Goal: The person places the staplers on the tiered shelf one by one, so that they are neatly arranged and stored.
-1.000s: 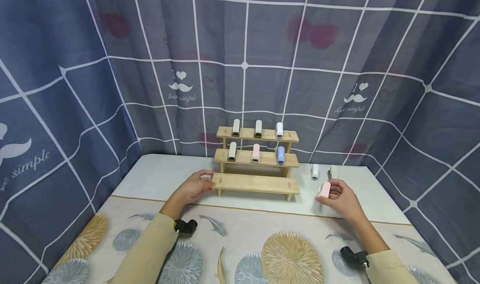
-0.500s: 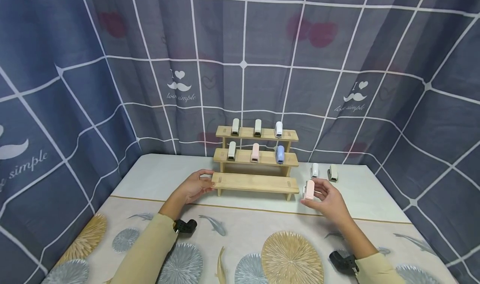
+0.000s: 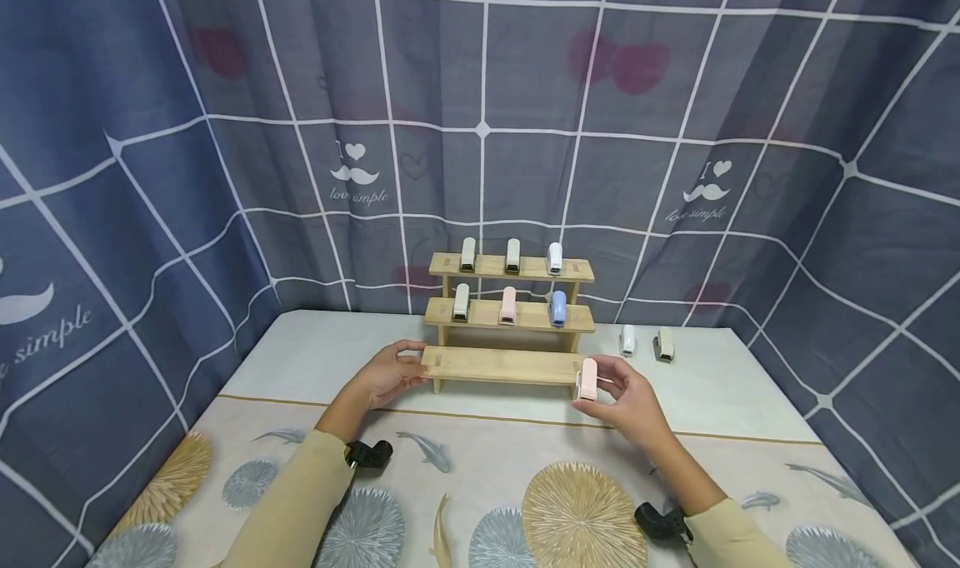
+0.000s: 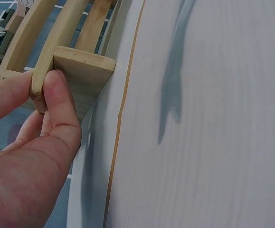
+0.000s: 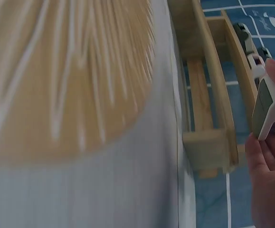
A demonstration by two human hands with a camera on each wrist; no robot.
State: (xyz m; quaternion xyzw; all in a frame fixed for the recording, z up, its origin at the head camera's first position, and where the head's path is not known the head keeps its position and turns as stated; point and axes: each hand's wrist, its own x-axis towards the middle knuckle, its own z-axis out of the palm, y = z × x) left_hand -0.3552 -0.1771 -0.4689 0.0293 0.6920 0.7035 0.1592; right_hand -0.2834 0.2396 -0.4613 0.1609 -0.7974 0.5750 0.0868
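My left hand (image 3: 388, 375) pinches the left end of the lowest step of a three-step wooden stand (image 3: 502, 366); in the left wrist view the thumb (image 4: 59, 97) and fingers close on the board's end. Between the thumb and fingers of my right hand (image 3: 628, 403) is a small pink stapler (image 3: 588, 380), held upright at the right end of that step. Its flat grey-green base (image 5: 265, 109) faces the camera in the right wrist view. On the middle step stand a pale stapler (image 3: 461, 302), a pink stapler (image 3: 507, 305) and a blue stapler (image 3: 558, 308).
The top step carries two pale staplers, one at its left (image 3: 468, 254), and a white stapler (image 3: 555, 257). Right of the stand, another white stapler (image 3: 627, 341) and a cream stapler (image 3: 663, 346) sit on the white table (image 3: 705, 385). A checked curtain (image 3: 442, 168) rises close behind.
My right hand has carried the pink stapler leftward from near the loose staplers to the right end of the lowest step. The left hand keeps its hold on the stand.
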